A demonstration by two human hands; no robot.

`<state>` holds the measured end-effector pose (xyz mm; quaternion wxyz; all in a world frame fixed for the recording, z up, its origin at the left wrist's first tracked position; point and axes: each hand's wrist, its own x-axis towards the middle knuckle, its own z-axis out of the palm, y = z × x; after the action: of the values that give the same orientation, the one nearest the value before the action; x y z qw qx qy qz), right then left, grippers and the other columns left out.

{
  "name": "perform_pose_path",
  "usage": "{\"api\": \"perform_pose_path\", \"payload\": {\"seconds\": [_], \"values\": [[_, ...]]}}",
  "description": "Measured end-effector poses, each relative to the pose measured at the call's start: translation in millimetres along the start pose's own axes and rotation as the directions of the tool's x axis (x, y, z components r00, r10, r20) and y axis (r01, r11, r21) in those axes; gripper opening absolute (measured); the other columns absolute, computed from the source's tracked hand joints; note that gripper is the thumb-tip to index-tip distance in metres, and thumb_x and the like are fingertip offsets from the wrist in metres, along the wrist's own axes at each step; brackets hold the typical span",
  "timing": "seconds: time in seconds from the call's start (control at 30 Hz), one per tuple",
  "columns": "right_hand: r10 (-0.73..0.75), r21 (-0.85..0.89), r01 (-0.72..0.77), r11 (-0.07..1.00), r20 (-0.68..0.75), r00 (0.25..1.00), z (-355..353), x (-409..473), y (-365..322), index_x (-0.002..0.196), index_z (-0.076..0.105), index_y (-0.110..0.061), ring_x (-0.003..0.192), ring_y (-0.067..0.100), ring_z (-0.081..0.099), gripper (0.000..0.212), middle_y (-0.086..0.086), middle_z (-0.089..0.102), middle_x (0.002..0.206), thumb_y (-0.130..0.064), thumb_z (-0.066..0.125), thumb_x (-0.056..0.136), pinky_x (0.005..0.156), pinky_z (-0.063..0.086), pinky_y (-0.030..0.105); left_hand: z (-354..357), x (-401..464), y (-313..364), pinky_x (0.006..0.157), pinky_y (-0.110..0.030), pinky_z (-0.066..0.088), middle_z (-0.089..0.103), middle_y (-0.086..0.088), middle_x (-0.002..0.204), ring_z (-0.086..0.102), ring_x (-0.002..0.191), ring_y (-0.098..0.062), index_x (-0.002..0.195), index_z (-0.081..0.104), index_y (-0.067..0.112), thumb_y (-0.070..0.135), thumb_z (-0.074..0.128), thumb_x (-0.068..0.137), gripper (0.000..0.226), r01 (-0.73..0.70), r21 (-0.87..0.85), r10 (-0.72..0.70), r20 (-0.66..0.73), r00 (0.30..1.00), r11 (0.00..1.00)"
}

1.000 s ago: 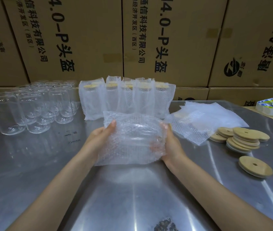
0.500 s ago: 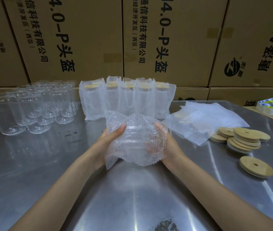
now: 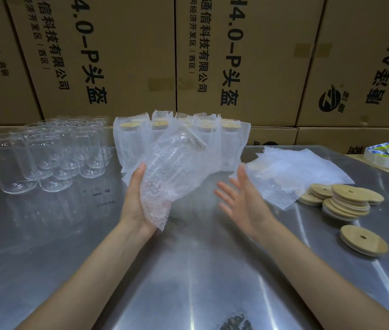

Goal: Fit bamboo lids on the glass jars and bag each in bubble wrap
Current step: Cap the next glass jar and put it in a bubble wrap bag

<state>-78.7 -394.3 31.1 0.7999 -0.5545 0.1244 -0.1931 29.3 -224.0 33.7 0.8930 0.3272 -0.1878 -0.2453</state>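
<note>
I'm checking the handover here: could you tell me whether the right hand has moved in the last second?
Yes. The right hand has let go of the bagged jar and drawn off rightward, toward the stack of lids.

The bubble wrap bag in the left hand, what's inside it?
A clear glass jar shows through the bubble wrap bag that the left hand holds, tilted, with a lid edge near the top. The wrap blurs finer detail. The right hand is off it.

A bagged jar — clear glass, bamboo lid on, bubble wrap around it — tilts above the tabletop, just in front of the upright wrapped jars; loose lids lie well right.
</note>
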Motion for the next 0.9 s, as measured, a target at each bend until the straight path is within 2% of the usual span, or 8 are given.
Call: {"api": "perform_pose_path", "payload": {"seconds": [0.07, 0.13, 0.2, 0.37, 0.57, 0.7, 0.8, 0.9], "values": [[0.097, -0.079, -0.086, 0.993, 0.151, 0.984, 13, -5, 12, 0.139, 0.036, -0.030, 0.127, 0.015, 0.050, 0.080, -0.002, 0.048, 0.143, -0.056, 0.063, 0.068, 0.109, 0.035, 0.033, 4, -3, -3, 0.074, -0.030, 0.059, 0.073, -0.007, 0.108, 0.071, 0.096, -0.020, 0.092, 0.080, 0.020, 0.039, 0.048, 0.096, 0.037, -0.001, -0.016, 0.001, -0.005, 1.000, 1.000], [0.135, -0.106, -0.109, 0.988, 0.284, 0.949, 27, -11, 24, 0.128, 0.048, -0.027, 0.121, 0.010, 0.057, 0.061, -0.009, 0.063, 0.127, -0.041, 0.075, 0.075, 0.095, 0.048, 0.025, 12, -9, -12, 0.085, -0.036, 0.057, 0.070, -0.013, 0.114, 0.069, 0.103, -0.026, 0.110, 0.074, 0.013, 0.043, 0.057, 0.089, 0.040, 0.028, 0.063, -0.025, -0.047, 0.999, 0.998], [0.111, -0.055, -0.098, 0.994, 0.361, 0.926, 38, -16, 31, 0.120, 0.059, -0.019, 0.110, 0.011, 0.066, 0.046, -0.004, 0.071, 0.116, -0.037, 0.071, 0.079, 0.081, 0.054, 0.019, 18, -16, -27, 0.096, -0.046, 0.051, 0.067, -0.016, 0.119, 0.066, 0.107, -0.031, 0.126, 0.060, 0.014, 0.047, 0.075, 0.074, 0.062, 0.039, 0.222, -0.007, -0.140, 0.990, 0.974], [0.018, 0.238, -0.078, 0.968, 0.243, 0.970, 35, -18, 11, 0.135, 0.053, -0.003, 0.122, 0.029, 0.058, 0.064, 0.015, 0.062, 0.130, -0.040, 0.062, 0.083, 0.110, 0.040, 0.042, 33, -31, -51, 0.082, -0.035, 0.054, 0.071, -0.002, 0.109, 0.071, 0.096, -0.016, 0.111, 0.053, 0.027, 0.047, 0.083, 0.062, 0.061, -0.079, 0.402, 0.148, -0.143, 0.979, 0.912], [-0.159, 0.353, 0.120, 0.928, 0.082, 0.984, 19, -13, -14, 0.131, 0.057, -0.012, 0.119, 0.032, 0.059, 0.052, 0.014, 0.063, 0.127, -0.042, 0.057, 0.089, 0.107, 0.041, 0.050, 30, -31, -54, 0.098, -0.042, 0.050, 0.067, -0.003, 0.121, 0.065, 0.111, -0.020, 0.125, 0.053, 0.024, 0.038, 0.080, 0.070, 0.063, -0.106, 0.371, 0.103, 0.028, 0.994, 0.923], [-0.235, 0.271, 0.235, 0.933, -0.034, 0.971, 14, -12, -19, 0.122, 0.062, -0.013, 0.109, 0.031, 0.065, 0.039, 0.012, 0.068, 0.115, -0.035, 0.057, 0.089, 0.101, 0.046, 0.051, 25, -28, -47, 0.090, -0.035, 0.055, 0.067, -0.009, 0.121, 0.065, 0.112, -0.025, 0.129, 0.055, 0.016, 0.027, 0.073, 0.081, 0.052, -0.047, 0.454, -0.063, 0.224, 0.973, 0.890], [-0.272, 0.137, 0.281, 0.950, -0.084, 0.959, 14, -14, -21, 0.126, 0.061, -0.008, 0.110, 0.033, 0.064, 0.051, 0.017, 0.067, 0.120, -0.033, 0.065, 0.082, 0.099, 0.048, 0.051, 21, -23, -38, 0.083, -0.026, 0.055, 0.069, -0.005, 0.116, 0.067, 0.106, -0.017, 0.127, 0.051, 0.015, 0.021, 0.083, 0.068, 0.067, -0.092, 0.618, -0.035, 0.190, 0.981, 0.781], [-0.396, -0.054, 0.393, 0.918, -0.052, 0.917, 20, -18, -20, 0.116, 0.064, 0.000, 0.103, 0.032, 0.067, 0.045, 0.020, 0.069, 0.112, -0.022, 0.074, 0.077, 0.091, 0.055, 0.041, 23, -24, -30, 0.090, -0.022, 0.051, 0.066, 0.004, 0.120, 0.063, 0.111, -0.007, 0.128, 0.049, 0.023, 0.025, 0.087, 0.061, 0.077, -0.208, 0.724, -0.009, 0.283, 0.959, 0.657]]}}
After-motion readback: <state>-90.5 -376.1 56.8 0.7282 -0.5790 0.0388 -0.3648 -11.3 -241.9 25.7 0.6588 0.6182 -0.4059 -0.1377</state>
